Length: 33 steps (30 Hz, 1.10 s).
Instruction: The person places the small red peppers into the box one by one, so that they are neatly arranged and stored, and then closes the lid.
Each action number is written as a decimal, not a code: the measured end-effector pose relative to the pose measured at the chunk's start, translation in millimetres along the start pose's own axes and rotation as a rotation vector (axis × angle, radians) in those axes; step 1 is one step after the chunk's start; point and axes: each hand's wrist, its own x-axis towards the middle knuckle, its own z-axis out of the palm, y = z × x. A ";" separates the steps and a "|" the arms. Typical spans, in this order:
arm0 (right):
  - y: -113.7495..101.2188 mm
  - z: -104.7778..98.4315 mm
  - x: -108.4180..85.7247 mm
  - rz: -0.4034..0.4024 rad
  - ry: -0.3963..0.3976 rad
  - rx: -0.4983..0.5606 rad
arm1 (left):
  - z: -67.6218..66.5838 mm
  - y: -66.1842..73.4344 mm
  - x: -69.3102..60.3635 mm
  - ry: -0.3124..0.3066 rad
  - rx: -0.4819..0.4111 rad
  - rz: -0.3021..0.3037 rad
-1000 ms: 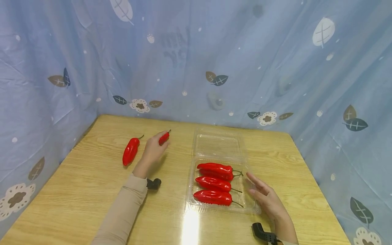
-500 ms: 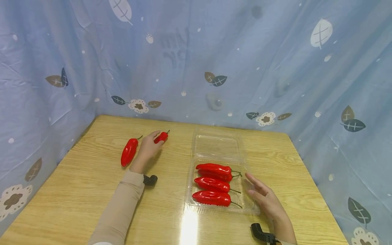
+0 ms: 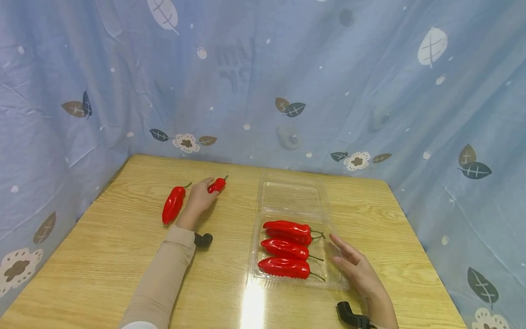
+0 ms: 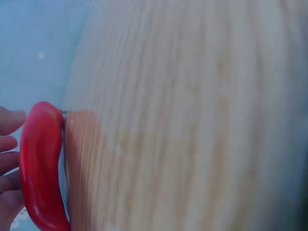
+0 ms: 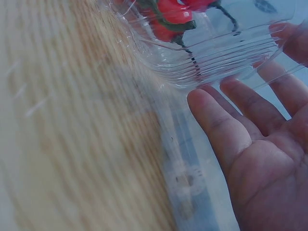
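Clock directions per head view. Far left: loose pepper [image 3: 174,204] lies on the table [image 3: 98,256], well apart from the container, near the left hand at its 9 o'clock, stem toward 1. Nothing touches it.

Next, left hand [image 3: 199,197], beige sleeve [image 3: 162,274] behind. It's over the second pepper [image 3: 218,184], whose stem end shows at the hand's 2 o'clock. Head view: thumb and a finger flank it. Left wrist view: fingers right up against it, pepper between hand and table. Pinched tight or just straddled? Cannot tell. Step in hand, judging by this: getting hold of that pepper. Next move calls for a firm thumb-and-finger pinch across the body, then a straight lift clear of the table without knocking the loose pepper.

Right of that, about the left hand's 4 o'clock: clear container [image 3: 296,283], lid [image 3: 292,194] folded back to 12. Inside, four red peppers [image 3: 285,249], stems toward 3 to 4; the two farthest overlap.

Far right: right hand [image 3: 361,273], holding nothing, fingers spread and relaxed, by the container's rim between 3 and 4 o'clock. Right wrist view: fingertips at the plastic, touching or just beside, can't say. Likely there to steady it.
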 end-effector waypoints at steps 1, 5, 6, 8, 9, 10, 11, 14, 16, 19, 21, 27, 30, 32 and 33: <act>0.2 0.1 -0.1 -0.001 -0.003 -0.001 | 0.2 -0.8 0.3 -0.003 -0.009 -0.009; 0.4 0.9 -0.4 0.003 -0.005 -0.007 | 0.5 -4.1 0.6 -0.014 -0.035 -0.034; 0.5 1.1 -0.5 0.005 -0.004 -0.010 | 0.6 -4.8 0.4 -0.016 -0.044 -0.040; 0.4 1.5 -0.6 0.011 0.003 -0.015 | 0.6 -6.2 -0.1 -0.021 -0.049 -0.042; 0.6 1.5 -0.6 0.013 0.007 -0.015 | 0.6 -6.8 -0.3 -0.026 -0.053 -0.040; 0.7 1.5 -0.6 0.016 0.010 -0.016 | 0.5 -7.4 -0.8 -0.029 -0.056 -0.041; 0.7 1.6 -0.6 0.019 0.013 -0.016 | 0.4 -7.9 -1.3 -0.034 -0.063 -0.044; 0.7 1.5 -0.6 0.027 0.025 -0.017 | 0.4 -9.2 -2.5 -0.047 -0.072 -0.047; 0.5 1.6 -0.8 0.033 0.031 -0.020 | 0.7 -10.2 -2.8 -0.050 -0.075 -0.048; -0.5 1.8 -0.7 0.051 0.048 -0.024 | 1.6 -12.2 -2.4 -0.053 -0.080 -0.051; -1.4 1.9 -0.5 0.060 0.054 -0.023 | 2.2 -13.9 -2.2 -0.052 -0.083 -0.053; -2.7 2.0 0.1 0.042 0.032 -0.016 | 4.2 -17.4 -2.7 -0.034 -0.089 -0.047; -2.6 2.4 0.2 0.035 0.029 -0.009 | 4.4 -17.6 -4.4 -0.022 -0.102 -0.049; -2.2 2.3 0.1 0.030 0.025 -0.008 | 4.2 -17.5 -5.3 -0.019 -0.113 -0.049; -2.1 2.3 0.1 0.025 0.023 -0.008 | 4.0 -17.2 -5.8 -0.018 -0.120 -0.049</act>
